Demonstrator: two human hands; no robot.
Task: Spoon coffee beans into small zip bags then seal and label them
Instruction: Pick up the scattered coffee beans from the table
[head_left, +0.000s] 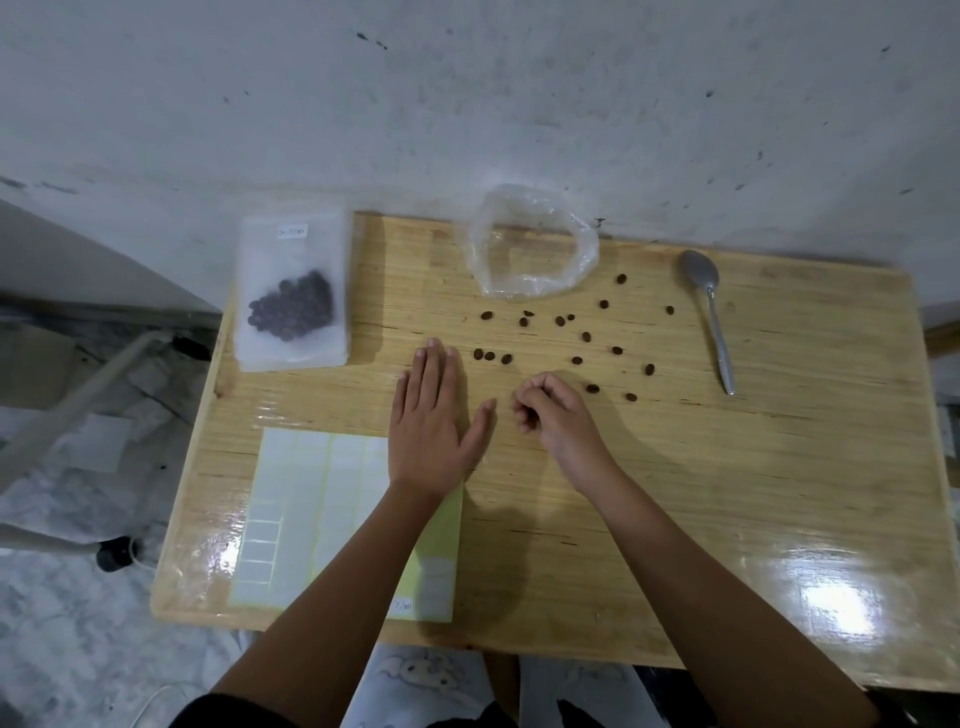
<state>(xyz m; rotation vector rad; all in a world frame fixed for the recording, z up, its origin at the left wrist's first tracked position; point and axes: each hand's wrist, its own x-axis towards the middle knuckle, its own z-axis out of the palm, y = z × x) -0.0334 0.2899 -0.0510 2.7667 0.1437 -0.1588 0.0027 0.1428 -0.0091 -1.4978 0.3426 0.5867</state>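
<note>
left hand (426, 421) is lying flat, fingers straight, on the worktop (727, 493); right hand (550, 415) is curling tight near scattered beans (576, 360) (whether gripping one, cannot tell).

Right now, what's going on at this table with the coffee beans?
A person is bagging coffee beans at a wooden table. The left hand is spread flat. The right hand is curled beside the loose beans; I can't tell if it holds one. A filled, labelled zip bag lies far left. The spoon lies untouched at right, near an open clear bag. The label sheet lies near left.
</note>
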